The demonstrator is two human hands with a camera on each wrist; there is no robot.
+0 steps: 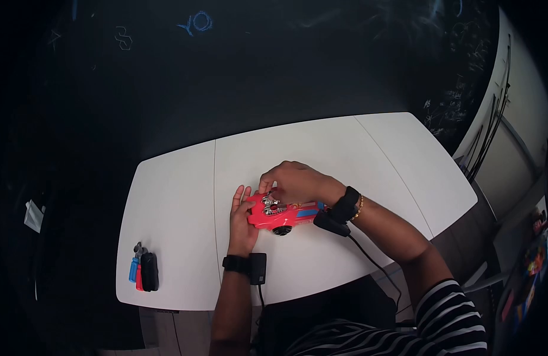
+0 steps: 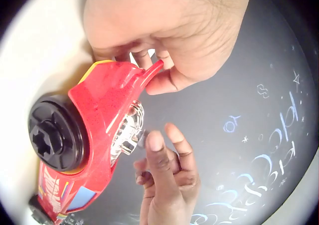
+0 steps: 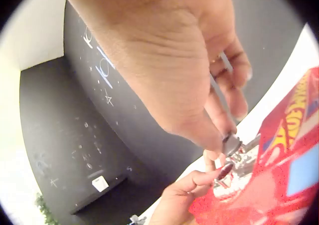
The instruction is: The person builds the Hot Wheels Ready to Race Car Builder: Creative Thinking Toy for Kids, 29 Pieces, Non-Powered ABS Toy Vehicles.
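Note:
A red toy car (image 1: 263, 221) with chrome engine parts and black wheels rests on the white table. At its left end, the left hand (image 1: 244, 228) grips the red body, thumb on top, as the left wrist view shows (image 2: 169, 35). Over the chrome engine (image 2: 127, 130), the right hand (image 1: 298, 181) pinches a small dark round piece (image 3: 231, 144) between thumb and index finger, right against the chrome. The right hand's other fingers are loosely bent in the right wrist view (image 3: 174, 70).
On the white table (image 1: 173, 207), tools with blue and red handles (image 1: 134, 270) and a black pouch (image 1: 149, 272) lie at the left. Cables hang from both wrist cameras. A dark chalkboard wall (image 1: 256, 77) stands behind the table.

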